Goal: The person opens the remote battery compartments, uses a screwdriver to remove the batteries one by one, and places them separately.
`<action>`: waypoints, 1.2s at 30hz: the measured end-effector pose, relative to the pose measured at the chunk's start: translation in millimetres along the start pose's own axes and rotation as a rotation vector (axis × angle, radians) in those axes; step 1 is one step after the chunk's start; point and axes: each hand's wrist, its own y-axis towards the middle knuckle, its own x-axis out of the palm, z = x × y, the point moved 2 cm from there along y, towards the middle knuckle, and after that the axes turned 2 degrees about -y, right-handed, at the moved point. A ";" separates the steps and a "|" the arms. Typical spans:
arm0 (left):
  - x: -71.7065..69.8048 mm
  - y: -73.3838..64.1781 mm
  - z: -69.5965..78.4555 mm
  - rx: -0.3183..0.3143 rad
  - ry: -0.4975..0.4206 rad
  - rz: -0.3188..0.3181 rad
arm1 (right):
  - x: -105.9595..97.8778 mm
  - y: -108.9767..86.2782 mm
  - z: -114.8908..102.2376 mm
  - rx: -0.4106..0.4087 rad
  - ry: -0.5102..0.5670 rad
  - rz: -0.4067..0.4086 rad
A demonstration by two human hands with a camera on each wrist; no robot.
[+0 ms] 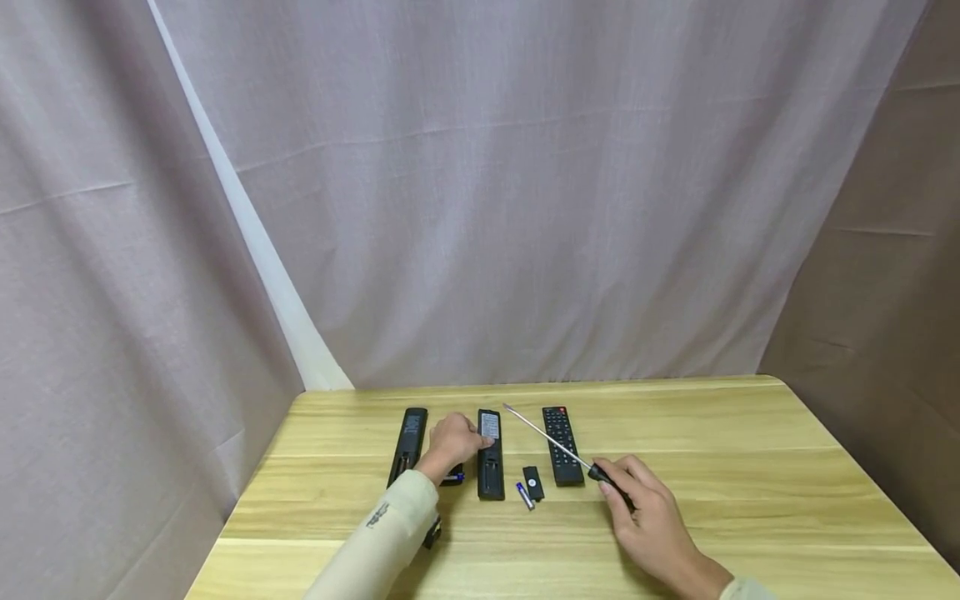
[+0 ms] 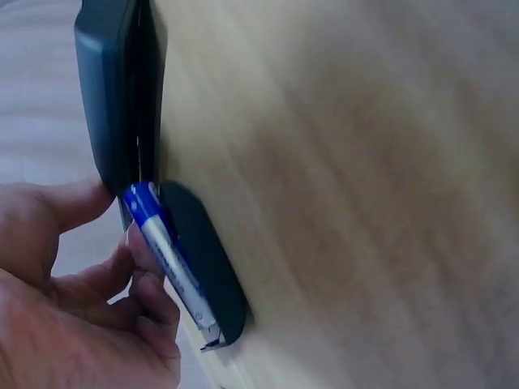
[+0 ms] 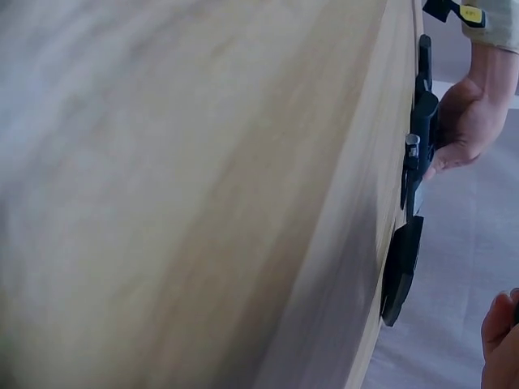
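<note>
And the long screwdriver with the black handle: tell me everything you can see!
The black-handled screwdriver has a long, thin, silvery shaft that looks like metal. The person's right hand grips its handle, hiding part of it. In the head view, the shaft slants up and left, crossing in front of the black remote control lying buttons-up; whether they touch is unclear.
</note>
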 end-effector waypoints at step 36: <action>-5.9 3.3 5.2 -0.064 0.155 -0.186 | 2.8 2.4 -0.1 0.014 -0.017 -0.006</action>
